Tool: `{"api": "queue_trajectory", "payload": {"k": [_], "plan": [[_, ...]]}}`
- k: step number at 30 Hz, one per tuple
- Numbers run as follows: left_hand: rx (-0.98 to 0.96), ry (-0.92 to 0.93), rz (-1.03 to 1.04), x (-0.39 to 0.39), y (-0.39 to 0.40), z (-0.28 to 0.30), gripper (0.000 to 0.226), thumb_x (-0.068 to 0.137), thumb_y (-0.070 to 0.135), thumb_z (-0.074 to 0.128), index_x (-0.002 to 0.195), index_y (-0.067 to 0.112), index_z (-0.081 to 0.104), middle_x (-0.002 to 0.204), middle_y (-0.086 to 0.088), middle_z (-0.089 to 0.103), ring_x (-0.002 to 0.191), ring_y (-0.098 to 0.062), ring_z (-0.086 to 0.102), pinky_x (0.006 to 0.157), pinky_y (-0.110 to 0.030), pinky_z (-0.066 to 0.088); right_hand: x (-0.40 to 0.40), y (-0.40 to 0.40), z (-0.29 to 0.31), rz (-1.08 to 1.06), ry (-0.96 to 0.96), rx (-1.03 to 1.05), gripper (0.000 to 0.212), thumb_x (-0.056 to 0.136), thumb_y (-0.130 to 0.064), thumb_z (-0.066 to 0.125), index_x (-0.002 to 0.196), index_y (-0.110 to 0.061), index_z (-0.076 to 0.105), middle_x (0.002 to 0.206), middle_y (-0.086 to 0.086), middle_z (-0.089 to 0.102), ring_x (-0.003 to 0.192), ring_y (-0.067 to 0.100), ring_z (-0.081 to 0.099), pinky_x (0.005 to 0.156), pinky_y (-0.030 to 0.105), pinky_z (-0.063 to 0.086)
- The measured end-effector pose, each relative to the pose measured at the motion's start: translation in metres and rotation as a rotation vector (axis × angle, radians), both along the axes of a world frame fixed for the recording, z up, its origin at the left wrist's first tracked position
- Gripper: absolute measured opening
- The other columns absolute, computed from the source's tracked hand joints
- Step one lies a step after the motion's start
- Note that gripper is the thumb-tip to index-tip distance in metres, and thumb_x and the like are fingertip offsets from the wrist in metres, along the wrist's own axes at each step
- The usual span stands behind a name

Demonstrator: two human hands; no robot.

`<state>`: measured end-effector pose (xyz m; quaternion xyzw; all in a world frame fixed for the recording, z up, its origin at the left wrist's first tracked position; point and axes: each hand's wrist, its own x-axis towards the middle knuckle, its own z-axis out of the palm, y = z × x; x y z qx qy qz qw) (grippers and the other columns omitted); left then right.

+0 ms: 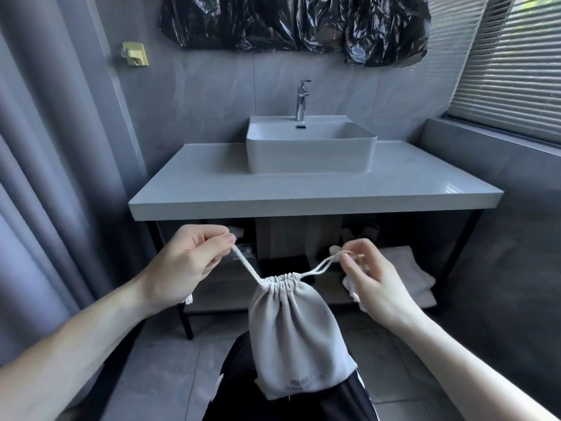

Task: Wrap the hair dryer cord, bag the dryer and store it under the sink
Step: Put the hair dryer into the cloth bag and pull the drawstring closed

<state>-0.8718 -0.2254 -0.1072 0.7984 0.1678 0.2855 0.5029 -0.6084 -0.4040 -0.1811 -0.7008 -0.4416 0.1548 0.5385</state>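
A grey cloth drawstring bag (296,338) rests on my dark-trousered thigh, full and bulging, its mouth gathered tight. The hair dryer and its cord are hidden, presumably inside. My left hand (188,259) pinches the left drawstring (246,265) and holds it out to the upper left. My right hand (370,278) pinches the right drawstring (323,267) near its end, out to the upper right. Both cords run taut from the bag's mouth.
A white basin (309,153) with a chrome tap (301,100) stands on a grey counter (303,189). Under it an open shelf (230,288) on black legs holds folded white towels (419,281). A curtain hangs at left, window blinds at right.
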Motion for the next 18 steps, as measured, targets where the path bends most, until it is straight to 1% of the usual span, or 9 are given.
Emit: {"api": "queue_trajectory", "payload": {"k": [2, 3, 4, 6, 8, 10, 13, 16, 18], "plan": [[0.009, -0.008, -0.021, 0.007, -0.004, 0.005, 0.053, 0.093, 0.038, 0.057, 0.062, 0.005, 0.029, 0.057, -0.002, 0.02, 0.05, -0.015, 0.014, 0.045, -0.025, 0.014, -0.013, 0.01, 0.009, 0.09, -0.127, -0.041, 0.031, 0.102, -0.032, 0.066, 0.132, -0.033, 0.062, 0.115, -0.018, 0.072, 0.102, 0.003, 0.067, 0.081, 0.012, 0.05], [0.009, -0.012, -0.03, 0.011, -0.006, 0.007, 0.052, 0.095, 0.033, 0.056, 0.063, 0.004, 0.029, 0.056, -0.001, 0.021, 0.05, -0.014, 0.015, 0.044, -0.021, 0.016, -0.017, 0.016, 0.014, 0.182, -0.188, -0.087, 0.04, 0.101, -0.035, 0.067, 0.14, -0.035, 0.059, 0.123, -0.017, 0.071, 0.111, 0.002, 0.066, 0.088, 0.012, 0.051], [0.014, -0.011, -0.034, 0.014, -0.007, 0.009, 0.05, 0.097, 0.029, 0.054, 0.063, 0.002, 0.029, 0.055, 0.002, 0.022, 0.049, -0.012, 0.016, 0.044, -0.018, 0.019, -0.023, 0.021, 0.019, 0.28, -0.234, -0.144, 0.044, 0.1, -0.039, 0.068, 0.143, -0.036, 0.059, 0.123, -0.016, 0.073, 0.113, 0.003, 0.067, 0.092, 0.013, 0.051], [0.028, 0.001, -0.024, 0.019, -0.008, 0.011, 0.047, 0.098, 0.025, 0.051, 0.063, 0.001, 0.029, 0.052, 0.008, 0.025, 0.047, -0.008, 0.018, 0.043, -0.015, 0.021, -0.03, 0.028, 0.023, 0.396, -0.34, -0.223, 0.037, 0.1, -0.046, 0.068, 0.134, -0.033, 0.069, 0.113, -0.013, 0.077, 0.105, 0.004, 0.07, 0.092, 0.017, 0.054], [0.027, 0.011, -0.004, 0.02, -0.003, 0.011, 0.047, 0.098, 0.026, 0.05, 0.064, 0.003, 0.03, 0.051, 0.01, 0.025, 0.045, -0.006, 0.019, 0.043, -0.014, 0.021, -0.029, 0.032, 0.021, 0.369, -0.463, -0.215, 0.028, 0.1, -0.048, 0.066, 0.118, -0.03, 0.076, 0.105, -0.014, 0.078, 0.1, 0.002, 0.071, 0.089, 0.021, 0.055], [0.023, 0.021, 0.027, 0.017, 0.004, 0.008, 0.046, 0.098, 0.028, 0.05, 0.063, 0.005, 0.03, 0.05, 0.011, 0.025, 0.045, -0.005, 0.018, 0.042, -0.014, 0.02, -0.023, 0.03, 0.017, 0.322, -0.478, -0.213, 0.025, 0.101, -0.048, 0.064, 0.11, -0.029, 0.078, 0.097, -0.016, 0.078, 0.093, -0.001, 0.07, 0.082, 0.021, 0.054], [0.05, 0.045, 0.09, 0.014, 0.012, -0.001, 0.045, 0.097, 0.03, 0.051, 0.06, 0.012, 0.033, 0.051, 0.014, 0.025, 0.045, -0.004, 0.019, 0.043, -0.013, 0.02, -0.017, 0.025, 0.011, 0.265, -0.459, -0.239, 0.024, 0.102, -0.048, 0.063, 0.104, -0.029, 0.077, 0.084, -0.016, 0.075, 0.084, -0.001, 0.069, 0.072, 0.016, 0.048], [0.076, 0.064, 0.14, 0.012, 0.017, -0.007, 0.044, 0.097, 0.032, 0.052, 0.058, 0.021, 0.035, 0.052, 0.013, 0.025, 0.047, -0.005, 0.019, 0.044, -0.015, 0.02, -0.013, 0.022, 0.009, 0.224, -0.477, -0.191, 0.023, 0.101, -0.046, 0.066, 0.104, -0.027, 0.078, 0.086, -0.02, 0.073, 0.086, -0.005, 0.067, 0.072, 0.013, 0.046], [0.068, 0.065, 0.163, 0.012, 0.018, -0.007, 0.044, 0.096, 0.032, 0.052, 0.057, 0.02, 0.034, 0.051, 0.013, 0.024, 0.046, -0.005, 0.019, 0.043, -0.016, 0.019, -0.01, 0.021, 0.008, 0.208, -0.538, -0.163, 0.021, 0.099, -0.047, 0.068, 0.101, -0.028, 0.078, 0.084, -0.025, 0.069, 0.085, -0.011, 0.063, 0.071, 0.011, 0.044]]}}
